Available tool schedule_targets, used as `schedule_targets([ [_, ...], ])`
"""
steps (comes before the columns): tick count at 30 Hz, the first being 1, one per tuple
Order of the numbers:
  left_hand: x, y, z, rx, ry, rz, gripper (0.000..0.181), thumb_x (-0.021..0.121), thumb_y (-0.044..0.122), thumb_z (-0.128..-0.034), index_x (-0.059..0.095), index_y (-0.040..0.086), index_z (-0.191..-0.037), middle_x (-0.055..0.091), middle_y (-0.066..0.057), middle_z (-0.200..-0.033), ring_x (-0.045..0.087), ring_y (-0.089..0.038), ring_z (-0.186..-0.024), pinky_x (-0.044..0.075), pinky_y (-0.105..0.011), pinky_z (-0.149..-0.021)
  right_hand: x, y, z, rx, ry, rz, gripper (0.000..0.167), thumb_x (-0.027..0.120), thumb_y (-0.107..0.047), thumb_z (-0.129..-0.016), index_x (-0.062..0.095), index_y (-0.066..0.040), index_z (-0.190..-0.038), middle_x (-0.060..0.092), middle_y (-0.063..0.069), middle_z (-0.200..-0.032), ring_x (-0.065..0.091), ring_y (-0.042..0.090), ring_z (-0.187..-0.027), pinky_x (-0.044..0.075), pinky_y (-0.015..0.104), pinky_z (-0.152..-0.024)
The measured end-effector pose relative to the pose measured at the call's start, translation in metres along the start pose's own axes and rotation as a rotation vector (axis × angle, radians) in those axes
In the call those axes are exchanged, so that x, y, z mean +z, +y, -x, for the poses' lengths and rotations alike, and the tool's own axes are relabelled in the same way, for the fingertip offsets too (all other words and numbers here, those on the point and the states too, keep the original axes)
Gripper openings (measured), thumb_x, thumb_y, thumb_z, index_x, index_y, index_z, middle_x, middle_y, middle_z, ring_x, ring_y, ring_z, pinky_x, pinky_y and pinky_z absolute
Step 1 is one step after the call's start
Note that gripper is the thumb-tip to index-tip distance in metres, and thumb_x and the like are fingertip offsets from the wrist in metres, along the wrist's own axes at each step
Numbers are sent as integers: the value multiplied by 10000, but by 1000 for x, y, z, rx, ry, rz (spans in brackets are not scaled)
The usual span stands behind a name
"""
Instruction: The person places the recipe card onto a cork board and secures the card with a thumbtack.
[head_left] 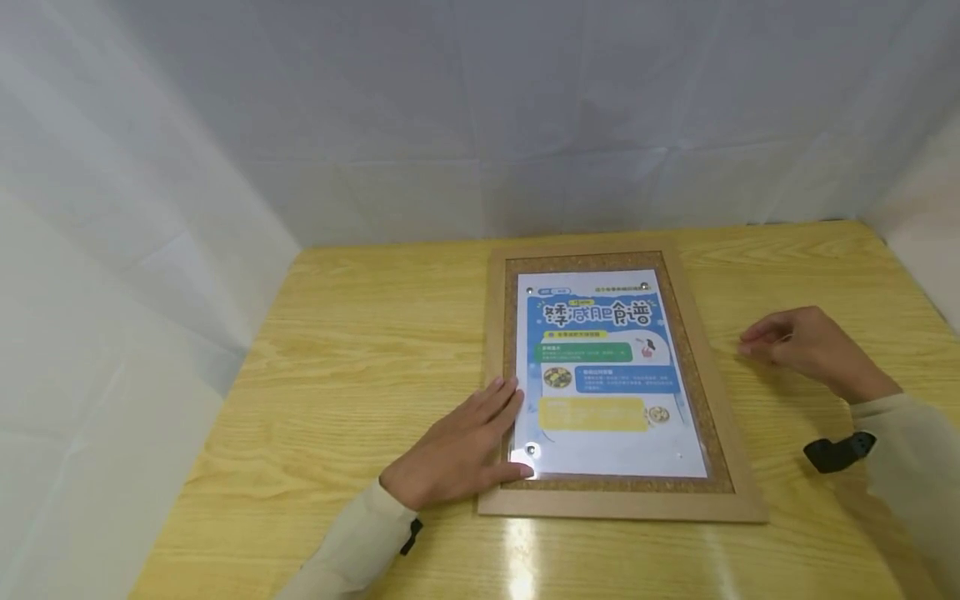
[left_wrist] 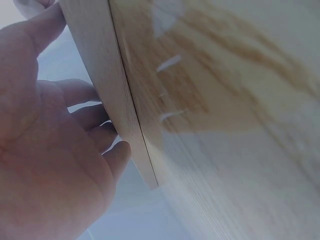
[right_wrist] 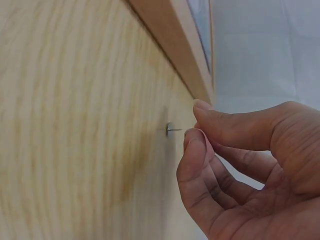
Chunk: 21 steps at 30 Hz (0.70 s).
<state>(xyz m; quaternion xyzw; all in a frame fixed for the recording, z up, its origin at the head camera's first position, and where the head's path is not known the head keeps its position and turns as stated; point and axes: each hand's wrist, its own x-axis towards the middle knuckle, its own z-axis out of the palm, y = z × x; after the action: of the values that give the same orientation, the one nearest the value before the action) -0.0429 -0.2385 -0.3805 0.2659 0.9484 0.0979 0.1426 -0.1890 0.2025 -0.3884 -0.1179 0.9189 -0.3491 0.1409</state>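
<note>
A corkboard (head_left: 705, 425) in a wooden frame (head_left: 622, 504) lies on the table, with a printed poster (head_left: 607, 454) on it. Shiny thumbtacks sit at the poster's top left (head_left: 530, 290), top right and bottom left corners; a tiny mark shows near the bottom right. My left hand (head_left: 465, 442) rests across the frame's left side, fingertips and thumb on the poster's edge. To the right of the frame, my right hand (head_left: 810, 346) hovers low with bent fingers. In the right wrist view a loose thumbtack (right_wrist: 169, 130) lies point up, just apart from the thumb and forefinger.
The yellow wood-grain table (head_left: 360, 358) extends on both sides of the board. White sheeting (head_left: 375, 192) hangs behind it and along the left and right. Dark straps (head_left: 840, 452) are on both wrists.
</note>
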Motion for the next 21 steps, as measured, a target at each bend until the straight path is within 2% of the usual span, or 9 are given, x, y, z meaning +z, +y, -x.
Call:
schedule_targets([
  [13,0,0,0,-3,-7,-8,934,514,622,-982,168,17,-1603,63,-123,-1687,21,-257,-1553,69,-380,-1261,7,14,-4,38,-20,-54,380,698,-233,-976,688,89,-1177,735,75,-948,645,144,-752,546,267,-636],
  [21,1,-1,-1,-4,-6,-6,933,510,623,-983,167,16,-1603,55,-119,-1687,15,-257,-1552,67,-380,-1260,6,10,2,-18,37,-19,320,658,-227,-1005,713,55,-1145,721,155,-1046,623,136,-818,529,246,-645],
])
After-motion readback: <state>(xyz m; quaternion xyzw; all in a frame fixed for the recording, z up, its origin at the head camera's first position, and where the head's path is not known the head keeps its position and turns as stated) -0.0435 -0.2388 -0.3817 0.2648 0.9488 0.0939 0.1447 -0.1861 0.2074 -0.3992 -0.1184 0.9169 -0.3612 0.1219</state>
